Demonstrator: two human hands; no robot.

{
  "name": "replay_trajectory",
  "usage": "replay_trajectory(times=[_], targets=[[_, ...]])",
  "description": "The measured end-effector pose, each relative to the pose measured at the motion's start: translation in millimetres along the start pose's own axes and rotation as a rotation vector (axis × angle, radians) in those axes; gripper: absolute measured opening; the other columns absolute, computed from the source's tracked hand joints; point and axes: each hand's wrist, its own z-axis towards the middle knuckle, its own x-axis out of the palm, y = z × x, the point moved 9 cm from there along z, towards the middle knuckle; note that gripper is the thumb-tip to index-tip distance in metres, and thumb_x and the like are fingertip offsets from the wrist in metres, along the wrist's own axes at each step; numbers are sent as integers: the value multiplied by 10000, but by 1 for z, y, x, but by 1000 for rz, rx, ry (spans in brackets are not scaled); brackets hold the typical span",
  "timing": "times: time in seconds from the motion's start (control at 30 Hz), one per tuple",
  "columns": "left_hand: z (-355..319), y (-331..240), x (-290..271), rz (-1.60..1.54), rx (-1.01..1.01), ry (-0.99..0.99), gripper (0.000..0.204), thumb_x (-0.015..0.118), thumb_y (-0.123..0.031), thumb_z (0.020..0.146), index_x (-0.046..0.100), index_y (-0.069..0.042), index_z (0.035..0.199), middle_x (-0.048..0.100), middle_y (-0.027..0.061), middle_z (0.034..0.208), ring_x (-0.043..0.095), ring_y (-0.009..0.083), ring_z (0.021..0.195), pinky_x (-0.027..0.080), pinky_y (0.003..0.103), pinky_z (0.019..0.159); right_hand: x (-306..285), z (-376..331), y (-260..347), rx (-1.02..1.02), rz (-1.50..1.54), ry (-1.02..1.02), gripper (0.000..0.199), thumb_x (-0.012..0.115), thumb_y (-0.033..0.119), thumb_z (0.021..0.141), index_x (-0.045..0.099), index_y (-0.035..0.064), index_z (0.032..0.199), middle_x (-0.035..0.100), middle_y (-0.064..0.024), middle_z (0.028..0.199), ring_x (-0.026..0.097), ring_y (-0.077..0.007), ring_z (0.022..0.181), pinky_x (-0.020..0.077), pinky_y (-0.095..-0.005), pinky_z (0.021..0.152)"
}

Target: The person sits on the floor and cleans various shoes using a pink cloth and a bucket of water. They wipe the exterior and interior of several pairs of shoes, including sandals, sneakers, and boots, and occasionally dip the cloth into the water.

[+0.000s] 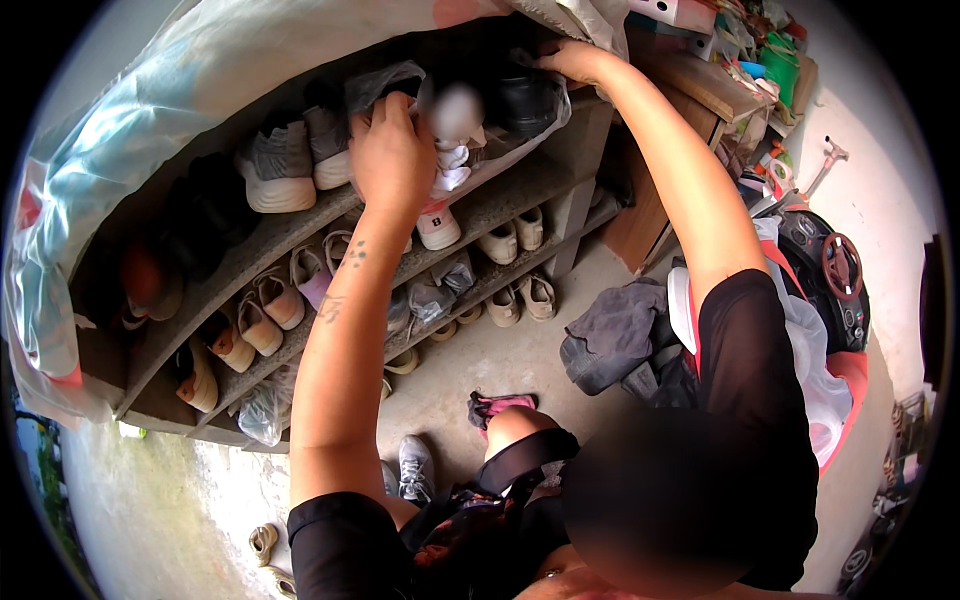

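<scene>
My left hand (393,150) reaches into the top tier of a shoe rack, its fingers bent over a dark shoe opening beside a clear plastic bag (385,82). What the fingertips grip is hidden. Just right of it are white shoes (453,165) on plastic film, partly blurred. At the rack's right end my right hand (575,62) has its fingers in shadow behind a black shoe (527,98), under the edge of the plastic cover (590,20). Its fingertips are out of sight. Grey sneakers (277,165) with white soles stand left of my left hand.
Lower shelves (500,195) hold several pairs of shoes, including beige ones (282,300) and bagged ones (262,410). A wooden cabinet (650,190) adjoins the rack's right end. Dark cloth (615,325), a toy car (815,260) and loose shoes (263,543) are on the floor.
</scene>
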Motion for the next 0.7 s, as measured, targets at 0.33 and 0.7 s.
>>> replay_trajectory(times=[0.33,0.7], targets=[[2,-13,1,73,-6,-24,229,633,-232,869,586,-68,1021,668,129,1030,585,398,957,484,475,813,-58,2,7,-7,538,-196,359,548,439,958,668,111,1039,632,16,774,578,-85,697,467,-258,590],[45,-30,9,-68,-32,-72,202,666,-245,857,715,-72,950,676,107,948,603,285,885,472,392,782,-10,-87,166,-324,1052,472,395,465,-17,892,566,-43,1273,641,-158,1206,637,-276,1075,551,-385,892]])
